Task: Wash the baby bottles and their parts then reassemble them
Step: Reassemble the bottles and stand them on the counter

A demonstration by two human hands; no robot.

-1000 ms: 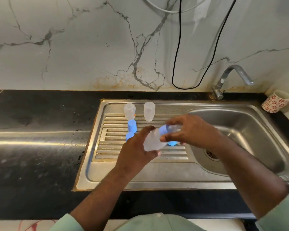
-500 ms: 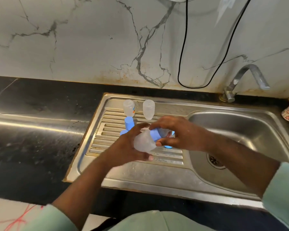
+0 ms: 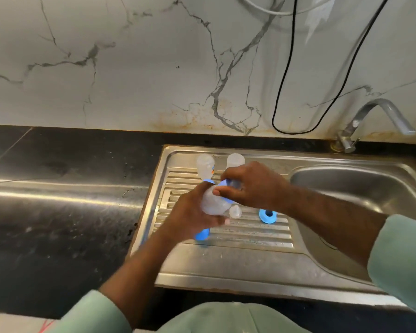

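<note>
While both hands work above the ribbed drainboard (image 3: 250, 234) of the sink (image 3: 360, 188), the one relation that matters is between the bottle (image 3: 211, 203) and its blue collar (image 3: 227, 183). Left hand (image 3: 192, 212) wraps the translucent bottle body, fingers curled round it from the left and below. Right hand (image 3: 252, 186) comes in from the basin side, fingers bent over the blue collar at the bottle's mouth, thumb pressed near the joint. Long axis of the bottle runs tilted, base low and toward the person, mouth up and away toward the back of the drainboard, so collar and body share one line. Right hand sits on the threaded end; left hand holds the counter-end. Judgement: a screwing-on step, the twist to come from the right while the left keeps the body from turning; how far the thread has seated cannot be told, the fingers hide it. Loose parts on the drainboard: a clear teat (image 3: 235, 211) just under the held bottle, a blue ring (image 3: 267, 215) beside it toward the basin, a blue cap (image 3: 202, 233) under the left wrist. Two more clear bottles (image 3: 205, 164) stand upturned at the drainboard's rear edge, behind the hands, so more reassembly looks to be left.
</note>
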